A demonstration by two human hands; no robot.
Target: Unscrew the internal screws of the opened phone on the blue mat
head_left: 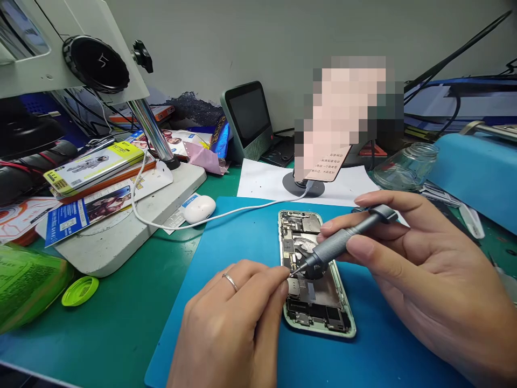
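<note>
An opened phone (319, 296) with its inner parts showing lies on a blue mat (242, 231). My right hand (412, 264) grips a grey screwdriver (337, 242), slanted down to the left, its tip over the phone's left side. My left hand (238, 318), a ring on one finger, has its fingers pinched together at the phone's left edge, right by the screwdriver tip. Whatever those fingertips may hold is too small to make out.
A microscope stand (161, 199) with boxes and cards fills the left. Behind the mat are a phone on a stand (327, 161) with a white cable, a small screen (248, 116) and a glass jar (407, 167). A white earbud-like case (198, 209) lies left of the mat.
</note>
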